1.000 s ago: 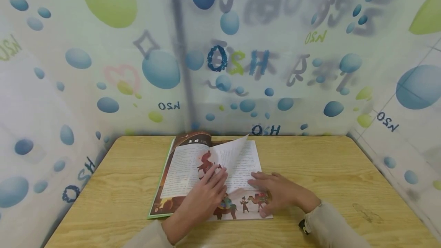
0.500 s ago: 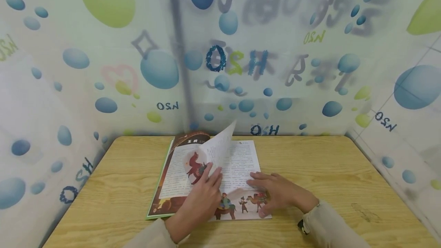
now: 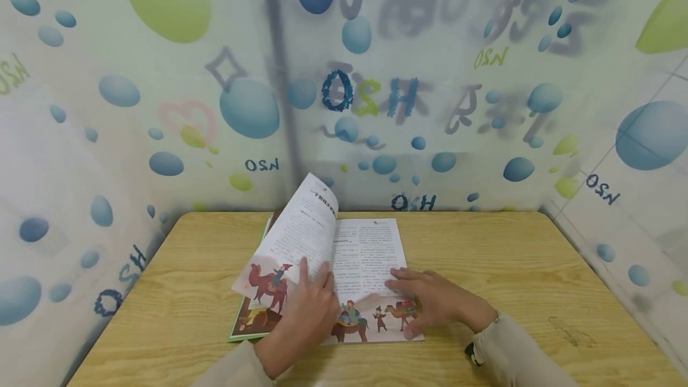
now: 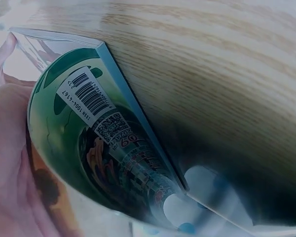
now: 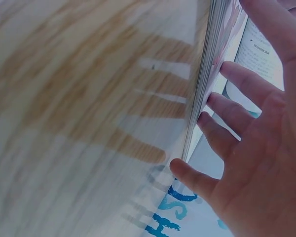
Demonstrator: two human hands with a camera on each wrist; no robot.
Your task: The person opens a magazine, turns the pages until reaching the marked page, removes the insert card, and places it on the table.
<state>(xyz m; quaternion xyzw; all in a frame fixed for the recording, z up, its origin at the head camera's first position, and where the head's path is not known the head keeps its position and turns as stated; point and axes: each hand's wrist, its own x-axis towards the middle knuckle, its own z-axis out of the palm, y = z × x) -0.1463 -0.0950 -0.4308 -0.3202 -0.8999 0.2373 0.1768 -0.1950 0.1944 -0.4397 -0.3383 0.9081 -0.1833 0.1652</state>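
Magazine [image 3: 371, 249] lies spread on the table just ahead of you, between your hands, its fold [image 3: 333, 255] running roughly from six to twelve o'clock. Your right hand [image 3: 443, 298] rests at its right edge, toward four o'clock from the fold, fingers spread and grasping nothing. Your left hand [image 3: 309, 309] is beside the fold, fingers straight against a raised page [image 3: 301, 226]; it looks unclenched, though you cannot tell what its thumb does. That page is what matters: it arches from the fold toward eleven o'clock of your left hand, the nearer one, its free edge slanting from seven to one. White and covered in small print, it carries a red-brown camel [image 3: 271, 285] and rider at its near end. Your left wrist view shows the green cover [image 4: 54, 133], bowed, with a barcode [image 4: 91, 96]. Farther off stretch the pale wooden table [image 3: 510, 249] and, at twelve, a bubble-patterned wall [image 3: 462, 187].
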